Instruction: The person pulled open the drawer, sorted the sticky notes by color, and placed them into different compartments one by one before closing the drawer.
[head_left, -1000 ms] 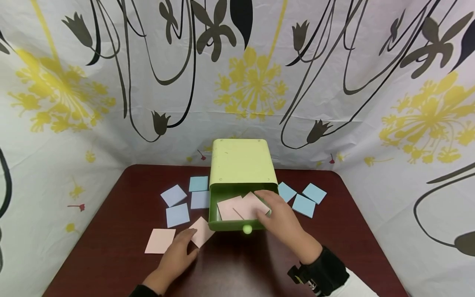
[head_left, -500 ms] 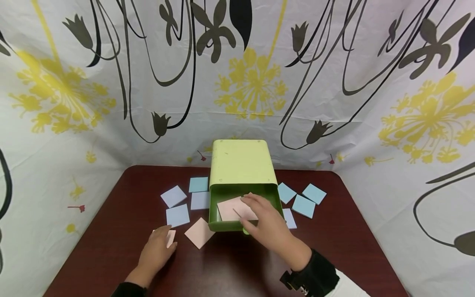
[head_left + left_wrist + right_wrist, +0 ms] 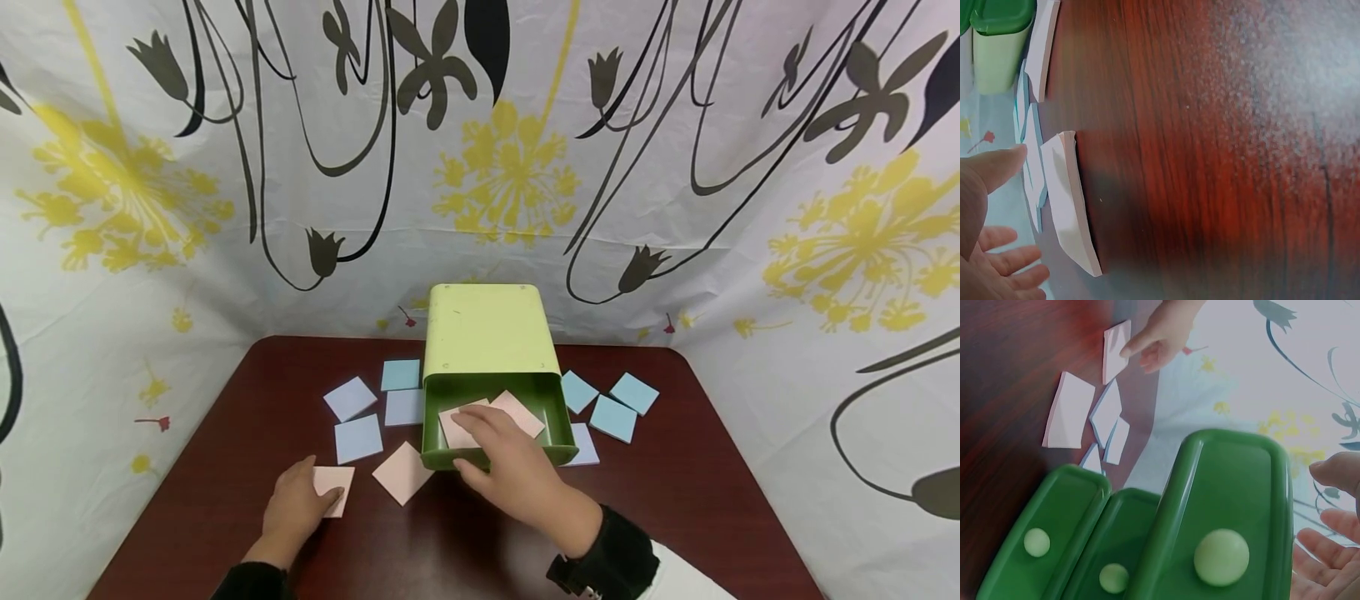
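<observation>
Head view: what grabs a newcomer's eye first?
The green drawer box at table centre, its top drawer pulled open with pink note pads inside and the right hand over them. Left of it, the left hand touches a pink pad on the dark red table. Blue pads lie on both sides of the box.

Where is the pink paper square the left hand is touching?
In the head view, the pink paper square lies on the dark red table's near left, under the left hand's fingertips, left of another pink square.

Glossy green plastic drawer (image 3: 1222,506); matt paper pads (image 3: 403,472); polished dark wood-grain table (image 3: 1222,156); printed cloth backdrop (image 3: 225,167).
</observation>
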The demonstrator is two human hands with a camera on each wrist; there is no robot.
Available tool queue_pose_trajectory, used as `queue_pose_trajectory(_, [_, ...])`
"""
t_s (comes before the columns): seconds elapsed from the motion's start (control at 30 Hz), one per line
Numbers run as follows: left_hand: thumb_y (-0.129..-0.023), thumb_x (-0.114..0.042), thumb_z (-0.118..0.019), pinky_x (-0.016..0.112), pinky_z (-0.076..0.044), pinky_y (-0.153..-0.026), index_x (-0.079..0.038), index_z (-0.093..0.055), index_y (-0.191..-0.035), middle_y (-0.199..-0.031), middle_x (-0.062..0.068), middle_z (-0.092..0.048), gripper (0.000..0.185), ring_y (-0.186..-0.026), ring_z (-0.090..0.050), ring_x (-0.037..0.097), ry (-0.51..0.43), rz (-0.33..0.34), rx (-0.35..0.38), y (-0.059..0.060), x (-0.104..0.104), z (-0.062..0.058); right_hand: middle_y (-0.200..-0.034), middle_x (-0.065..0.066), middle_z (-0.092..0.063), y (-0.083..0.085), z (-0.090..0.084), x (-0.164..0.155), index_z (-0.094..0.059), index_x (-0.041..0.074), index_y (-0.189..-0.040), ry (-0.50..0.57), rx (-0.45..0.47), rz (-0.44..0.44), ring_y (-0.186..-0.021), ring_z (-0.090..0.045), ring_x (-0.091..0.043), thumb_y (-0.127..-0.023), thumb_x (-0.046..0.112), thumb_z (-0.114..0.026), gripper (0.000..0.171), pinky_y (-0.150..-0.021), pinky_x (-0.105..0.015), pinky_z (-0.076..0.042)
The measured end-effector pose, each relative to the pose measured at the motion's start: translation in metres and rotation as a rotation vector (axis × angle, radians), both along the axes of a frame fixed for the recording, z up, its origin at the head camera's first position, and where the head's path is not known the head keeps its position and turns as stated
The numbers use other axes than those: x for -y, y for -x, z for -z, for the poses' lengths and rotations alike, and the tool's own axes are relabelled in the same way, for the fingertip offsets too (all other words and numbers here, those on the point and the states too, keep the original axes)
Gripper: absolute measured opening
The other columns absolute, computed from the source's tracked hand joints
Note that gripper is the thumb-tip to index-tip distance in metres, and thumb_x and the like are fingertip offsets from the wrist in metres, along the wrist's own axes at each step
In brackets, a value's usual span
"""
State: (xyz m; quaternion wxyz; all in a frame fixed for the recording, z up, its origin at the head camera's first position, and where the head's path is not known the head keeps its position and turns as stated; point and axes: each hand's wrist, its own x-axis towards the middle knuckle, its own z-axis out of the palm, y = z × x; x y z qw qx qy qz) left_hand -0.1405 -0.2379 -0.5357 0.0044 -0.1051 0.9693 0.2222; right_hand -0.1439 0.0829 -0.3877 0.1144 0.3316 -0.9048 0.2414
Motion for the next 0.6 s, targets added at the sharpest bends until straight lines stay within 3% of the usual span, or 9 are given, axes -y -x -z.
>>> queue_pose_trajectory(0.6, [-0.078, -0.028, -0.078, 0.064, -0.039, -0.097, 0.022, -0.037, -0.130, -0.124, 0.042, -0.043, 0.083, -0.118, -0.041, 0.054, -0.009, -0.102, 0.093, 0.004, 0.003, 0.008, -0.130, -0.003, -0.056, -0.009, 0.006, 0.035, -0.060, 0.012, -0.129, -0.082, -0.149, -0.160, -0.119, -0.053, -0.016, -0.084, 0.020, -0.072, 0.047, -0.095, -0.026, -0.049])
